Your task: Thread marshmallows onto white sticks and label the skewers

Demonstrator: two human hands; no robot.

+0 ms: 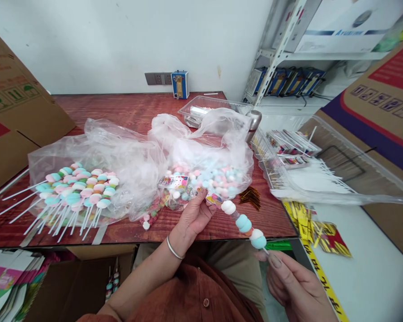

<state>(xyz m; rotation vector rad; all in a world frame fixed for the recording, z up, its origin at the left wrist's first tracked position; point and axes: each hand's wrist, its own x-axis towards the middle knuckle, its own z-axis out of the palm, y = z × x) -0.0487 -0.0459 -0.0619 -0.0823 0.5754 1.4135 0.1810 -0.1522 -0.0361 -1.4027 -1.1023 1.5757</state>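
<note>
My right hand pinches the white stick of a marshmallow skewer, which points up and left. White, blue and orange pieces sit along it, with gaps between some. At its far end my left hand, closed, holds a small colourful printed piece, perhaps plastic wrapping; whether it joins the skewer, I cannot tell. Just beyond the left hand lies a clear bag of loose marshmallows in pink, blue and white. A printed packet rests against that bag.
Finished-looking marshmallow skewers lie piled on clear plastic at left. On the right, a clear tray holds white sticks and printed packets. Gold twist ties lie near the table edge. Cardboard boxes flank the table.
</note>
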